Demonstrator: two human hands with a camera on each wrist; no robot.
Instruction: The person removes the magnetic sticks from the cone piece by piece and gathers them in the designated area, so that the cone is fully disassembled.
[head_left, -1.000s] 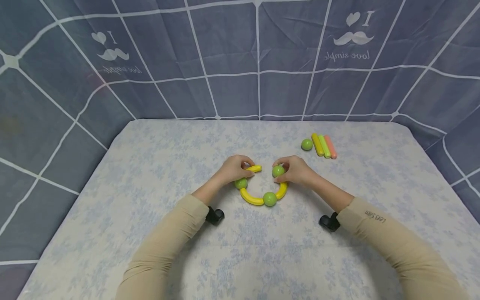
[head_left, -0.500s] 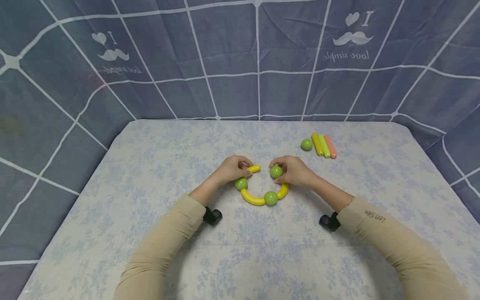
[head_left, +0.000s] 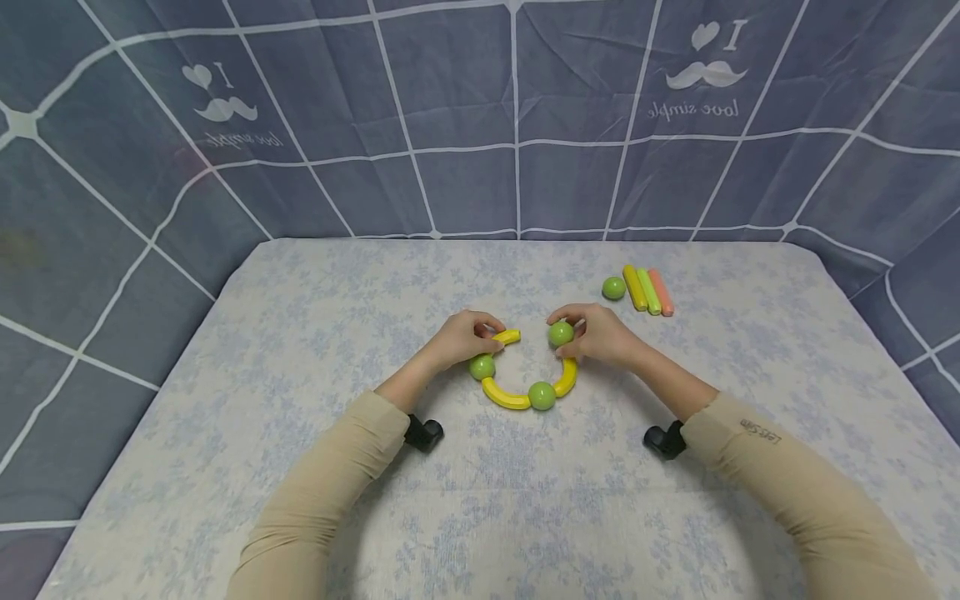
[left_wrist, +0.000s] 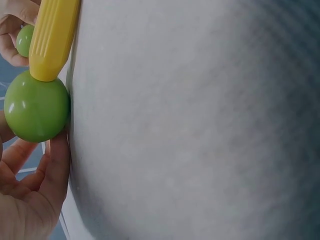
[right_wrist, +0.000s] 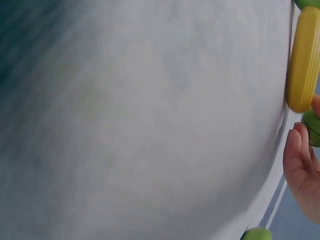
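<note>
A partial ring of yellow curved pieces and green balls lies mid-table in the head view. My left hand (head_left: 467,337) pinches the far-left yellow curved piece (head_left: 509,337), which reaches up to a green ball (head_left: 482,367). Between thumb and fingers, my right hand (head_left: 603,335) holds another green ball (head_left: 561,334), close to the upper end of the right yellow curved piece (head_left: 567,377). At the ring's near side, a yellow curved piece (head_left: 506,395) meets a green ball (head_left: 542,396). The right wrist view shows the held ball (right_wrist: 314,129) just off a yellow piece's end (right_wrist: 302,65).
Toward the back right lie a loose green ball (head_left: 613,288) and three straight sticks: yellow (head_left: 634,288), light green (head_left: 648,292) and coral (head_left: 662,292). A pale floral cloth covers the table (head_left: 480,517). Blue-grey curtains (head_left: 465,192) hang behind it.
My right hand first shifts slightly left with the green ball, then back right and away from me. The right yellow piece has turned a little. My left hand stays nearly still.
</note>
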